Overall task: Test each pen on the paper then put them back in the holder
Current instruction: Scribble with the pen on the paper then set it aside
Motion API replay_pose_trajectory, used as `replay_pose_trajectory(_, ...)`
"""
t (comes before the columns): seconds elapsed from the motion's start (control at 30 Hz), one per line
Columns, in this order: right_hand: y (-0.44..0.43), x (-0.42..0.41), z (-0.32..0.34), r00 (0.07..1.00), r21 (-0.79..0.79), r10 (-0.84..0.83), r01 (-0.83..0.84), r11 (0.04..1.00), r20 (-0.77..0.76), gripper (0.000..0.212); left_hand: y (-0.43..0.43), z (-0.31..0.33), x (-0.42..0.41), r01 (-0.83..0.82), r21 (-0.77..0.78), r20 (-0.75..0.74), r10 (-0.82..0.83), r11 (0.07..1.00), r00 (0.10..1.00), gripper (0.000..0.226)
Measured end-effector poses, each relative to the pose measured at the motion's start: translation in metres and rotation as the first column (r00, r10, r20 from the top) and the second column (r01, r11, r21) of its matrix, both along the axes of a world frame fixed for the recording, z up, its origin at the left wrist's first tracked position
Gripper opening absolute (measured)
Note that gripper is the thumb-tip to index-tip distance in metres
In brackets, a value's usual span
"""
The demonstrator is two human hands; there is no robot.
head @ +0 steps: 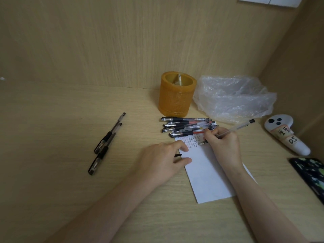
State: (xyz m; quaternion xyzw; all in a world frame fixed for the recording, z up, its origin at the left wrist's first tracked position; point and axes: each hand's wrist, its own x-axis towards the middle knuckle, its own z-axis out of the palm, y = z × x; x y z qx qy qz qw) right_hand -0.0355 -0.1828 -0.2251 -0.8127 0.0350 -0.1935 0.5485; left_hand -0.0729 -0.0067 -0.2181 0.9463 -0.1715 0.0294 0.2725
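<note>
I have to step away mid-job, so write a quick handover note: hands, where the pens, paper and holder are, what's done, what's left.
Right hand grips a clear pen, tip on the paper, writing.
Left hand rests on the paper's left edge, with a small black piece, possibly the cap, under its fingers.
A pile of pens lies at the paper's top edge, in front of the yellow holder. Two black pens lie apart on the left.
Done: rows of test marks on the paper.
Left: I see no pens in the holder. Which pens are tested, I cannot tell.

"DS" on white controller's (pixel 287 137) taped label.
</note>
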Motion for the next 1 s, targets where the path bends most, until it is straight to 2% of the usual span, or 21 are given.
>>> replay_pose_trajectory(1.0, -0.0003, 0.0012, -0.0007, 1.000, -0.005, -0.005, 0.005, 1.000, 0.000, 0.026, 0.0005, 0.0025, -0.0018, 0.007, -0.010, -0.006, -0.007, 1.000, 1.000, 0.032)
